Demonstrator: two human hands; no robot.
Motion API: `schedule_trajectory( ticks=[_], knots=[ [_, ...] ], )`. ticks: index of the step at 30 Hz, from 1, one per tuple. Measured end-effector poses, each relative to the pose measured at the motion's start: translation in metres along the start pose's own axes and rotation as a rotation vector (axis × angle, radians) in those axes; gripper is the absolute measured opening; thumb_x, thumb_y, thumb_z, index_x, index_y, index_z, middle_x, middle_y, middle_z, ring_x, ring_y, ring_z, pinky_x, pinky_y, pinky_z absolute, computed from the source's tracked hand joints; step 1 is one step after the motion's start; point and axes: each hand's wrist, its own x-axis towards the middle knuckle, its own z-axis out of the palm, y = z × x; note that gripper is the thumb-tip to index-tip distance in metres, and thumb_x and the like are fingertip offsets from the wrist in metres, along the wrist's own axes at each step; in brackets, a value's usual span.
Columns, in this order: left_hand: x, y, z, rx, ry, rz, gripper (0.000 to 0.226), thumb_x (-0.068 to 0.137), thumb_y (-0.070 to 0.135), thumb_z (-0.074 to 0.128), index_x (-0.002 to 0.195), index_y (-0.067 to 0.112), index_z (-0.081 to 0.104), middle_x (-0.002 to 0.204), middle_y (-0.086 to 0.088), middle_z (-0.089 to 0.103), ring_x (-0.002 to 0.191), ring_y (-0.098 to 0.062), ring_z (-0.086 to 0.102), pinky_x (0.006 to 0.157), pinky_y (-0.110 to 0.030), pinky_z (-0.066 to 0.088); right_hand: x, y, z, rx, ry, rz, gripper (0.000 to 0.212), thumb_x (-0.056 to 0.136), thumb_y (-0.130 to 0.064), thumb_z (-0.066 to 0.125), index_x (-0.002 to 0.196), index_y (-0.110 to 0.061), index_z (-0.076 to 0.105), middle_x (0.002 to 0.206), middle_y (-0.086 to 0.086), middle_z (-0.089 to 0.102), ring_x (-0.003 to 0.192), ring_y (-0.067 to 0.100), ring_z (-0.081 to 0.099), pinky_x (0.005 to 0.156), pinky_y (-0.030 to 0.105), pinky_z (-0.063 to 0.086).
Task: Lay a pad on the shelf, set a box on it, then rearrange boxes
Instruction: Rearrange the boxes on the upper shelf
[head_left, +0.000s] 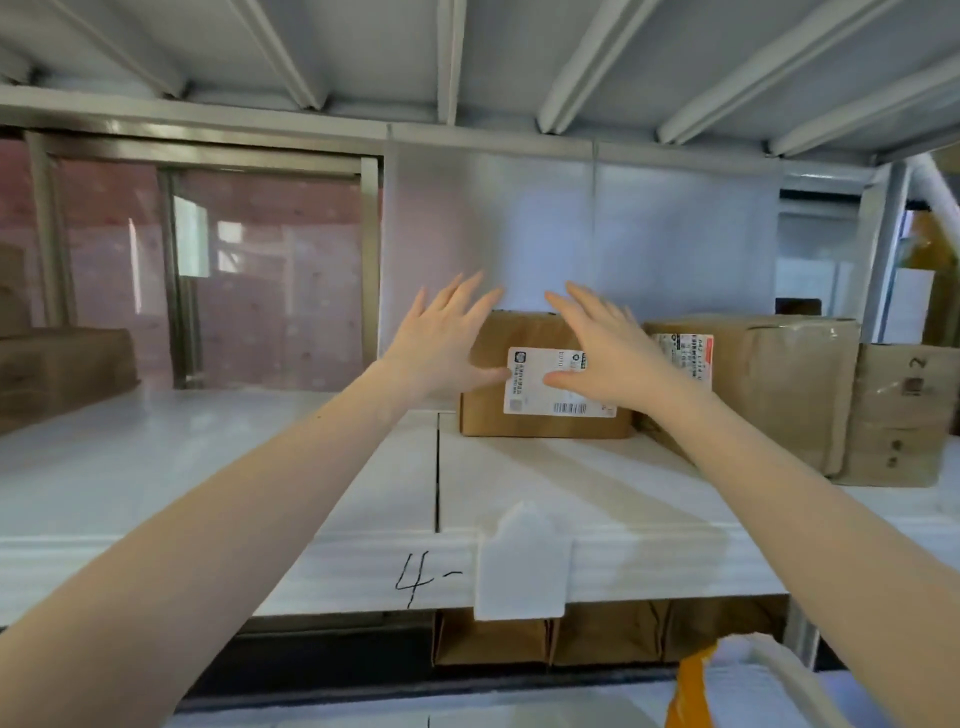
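A small brown cardboard box (540, 423) with a white shipping label stands on a white pad (571, 483) laid on the shelf (218, 467). My left hand (441, 343) hovers at the box's left side with fingers spread, its thumb touching the label's edge. My right hand (602, 353) is spread in front of the box's upper right, thumb over the label. Neither hand grips the box. A larger taped brown box (779, 384) stands just right of the small one.
A third box (904, 415) marked "2" stands at the far right. Another brown box (62, 369) rests at the far left. The shelf's front edge reads "4-" beside a white tag (524, 566). More cartons sit on the shelf below (550, 639).
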Motion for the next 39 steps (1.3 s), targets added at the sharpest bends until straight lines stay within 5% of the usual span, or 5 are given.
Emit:
schedule_trajectory(
  ticks=[12, 16, 20, 35, 39],
  knots=[
    [0.009, -0.023, -0.007, 0.047, -0.039, 0.017, 0.096, 0.061, 0.064, 0.071, 0.138, 0.019, 0.035, 0.125, -0.004, 0.049, 0.118, -0.025, 0.045, 0.095, -0.039, 0.037, 0.032, 0.017, 0.007, -0.022, -0.121, -0.037, 0.107, 0.07, -0.056, 0.069, 0.149, -0.029, 0.003, 0.159, 0.008, 0.005, 0.147, 0.024, 0.001, 0.116, 0.055, 0.004],
    [-0.018, -0.057, -0.03, 0.055, -0.047, 0.019, 0.088, 0.062, 0.065, 0.07, 0.135, 0.024, 0.042, 0.112, -0.001, 0.052, 0.106, -0.022, 0.048, 0.086, -0.037, 0.042, 0.041, -0.002, 0.001, 0.054, -0.206, -0.07, 0.102, 0.07, -0.057, 0.069, 0.147, -0.032, 0.008, 0.154, 0.005, 0.023, 0.14, 0.029, 0.023, 0.112, 0.054, 0.023],
    [-0.05, -0.09, -0.049, 0.069, -0.058, -0.043, 0.087, 0.064, 0.062, 0.071, 0.138, 0.028, 0.039, 0.111, 0.002, 0.048, 0.105, -0.02, 0.044, 0.087, -0.036, 0.042, 0.05, -0.04, 0.007, 0.19, -0.185, -0.158, 0.082, 0.078, -0.045, 0.067, 0.144, -0.031, 0.02, 0.139, 0.005, 0.04, 0.125, 0.026, 0.042, 0.102, 0.043, 0.038],
    [-0.141, -0.207, -0.112, 0.104, -0.118, -0.296, 0.066, 0.079, 0.041, 0.069, 0.136, 0.026, 0.04, 0.13, -0.003, 0.053, 0.118, -0.027, 0.048, 0.094, -0.044, 0.044, 0.09, -0.201, 0.028, 0.257, -0.115, -0.331, 0.057, 0.09, -0.022, 0.055, 0.141, -0.021, 0.031, 0.139, 0.005, 0.039, 0.124, 0.024, 0.042, 0.094, 0.033, 0.038],
    [-0.148, -0.232, -0.106, 0.197, -0.1, -0.328, 0.061, 0.084, 0.033, 0.064, 0.136, 0.018, 0.036, 0.132, -0.009, 0.054, 0.116, -0.033, 0.053, 0.096, -0.045, 0.042, 0.095, -0.226, 0.035, 0.234, -0.141, -0.326, 0.052, 0.09, -0.021, 0.054, 0.135, -0.019, 0.03, 0.128, 0.009, 0.05, 0.105, 0.024, 0.048, 0.077, 0.031, 0.039]
  ],
)
